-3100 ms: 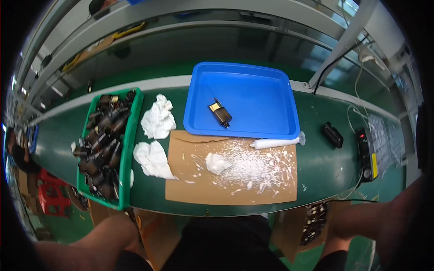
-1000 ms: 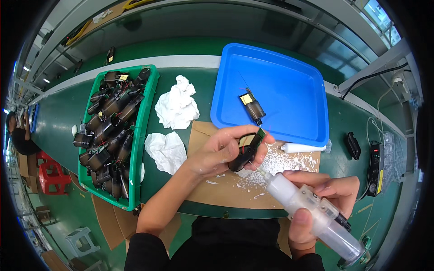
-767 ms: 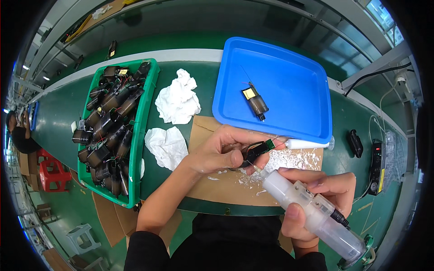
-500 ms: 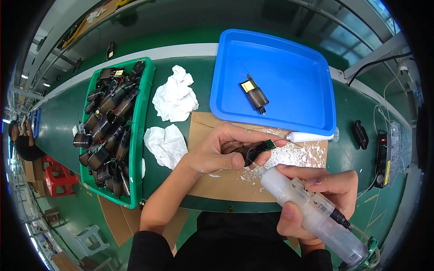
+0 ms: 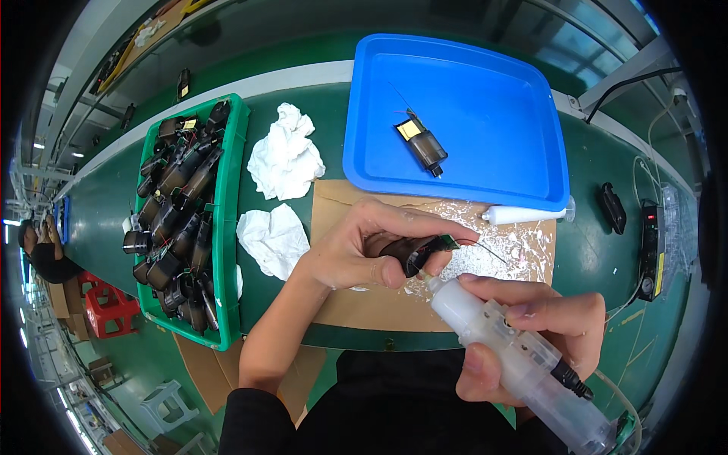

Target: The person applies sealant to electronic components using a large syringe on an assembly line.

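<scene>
My left hand (image 5: 364,250) is closed around a small dark translucent housing (image 5: 414,254) with a bit of green circuit board and thin wires at its end. In my right hand (image 5: 531,326) is a translucent dispensing syringe (image 5: 485,326) full of whitish material, with a black cable plug on its side. The nozzle points up and left, at or very near the housing's lower end; whether they touch I cannot tell. Both are above a cardboard sheet (image 5: 364,307) smeared with white residue. A similar dark housing (image 5: 426,148) with a yellow label lies in the blue tray (image 5: 523,193).
A green crate (image 5: 231,220) heaped with dark housings stands at left. Crumpled white tissues (image 5: 284,155) lie beside it. A white tube (image 5: 523,215) rests below the tray. At right are a black part (image 5: 611,208) and a black control box (image 5: 648,250) with cables. A person (image 5: 47,250) sits far left.
The housing has turned slightly in my left hand, and its thin wire now points right and down. The syringe stays at its end. The whole view has shifted a little.
</scene>
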`<state>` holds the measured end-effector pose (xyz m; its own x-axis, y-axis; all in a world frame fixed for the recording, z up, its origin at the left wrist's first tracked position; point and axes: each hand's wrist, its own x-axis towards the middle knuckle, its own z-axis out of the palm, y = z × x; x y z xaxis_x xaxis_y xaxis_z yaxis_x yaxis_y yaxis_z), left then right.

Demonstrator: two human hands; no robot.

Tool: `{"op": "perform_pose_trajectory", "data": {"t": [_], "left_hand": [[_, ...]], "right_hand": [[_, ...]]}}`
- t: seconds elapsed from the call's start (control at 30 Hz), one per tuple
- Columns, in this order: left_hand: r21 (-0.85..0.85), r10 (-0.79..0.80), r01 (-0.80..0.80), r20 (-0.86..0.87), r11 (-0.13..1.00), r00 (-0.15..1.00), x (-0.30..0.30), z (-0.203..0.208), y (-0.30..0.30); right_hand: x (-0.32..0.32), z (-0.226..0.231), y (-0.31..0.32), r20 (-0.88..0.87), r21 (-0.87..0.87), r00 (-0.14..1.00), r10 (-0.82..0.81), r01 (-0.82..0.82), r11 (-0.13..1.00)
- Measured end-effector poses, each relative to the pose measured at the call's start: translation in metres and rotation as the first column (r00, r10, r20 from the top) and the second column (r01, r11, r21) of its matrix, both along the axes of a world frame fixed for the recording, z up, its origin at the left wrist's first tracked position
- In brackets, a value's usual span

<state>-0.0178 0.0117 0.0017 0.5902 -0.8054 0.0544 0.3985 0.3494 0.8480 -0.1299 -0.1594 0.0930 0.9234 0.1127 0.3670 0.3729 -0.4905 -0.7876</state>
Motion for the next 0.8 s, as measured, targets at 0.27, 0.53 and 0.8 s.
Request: {"op": "perform_pose_trajectory", "data": {"t": [0.27,0.53,0.8], "left_hand": [[0.016,0.006,-0.006,0.002,1.0,1.0,0.0,0.0,0.001],[0.022,0.005,-0.005,0.006,1.0,1.0,0.0,0.002,0.001],[0.024,-0.027,0.027,0.015,0.999,1.0,0.001,0.002,0.001]], "right_hand": [[0.004,-0.005,-0.001,0.043,0.061,0.999,0.022,-0.024,0.998],[0.002,-0.011,0.002,0.056,0.11,0.998,-0.01,0.003,0.994],[-0.001,-0.007,0.006,0.007,0.116,0.995,-0.101,0.099,0.988]]}}
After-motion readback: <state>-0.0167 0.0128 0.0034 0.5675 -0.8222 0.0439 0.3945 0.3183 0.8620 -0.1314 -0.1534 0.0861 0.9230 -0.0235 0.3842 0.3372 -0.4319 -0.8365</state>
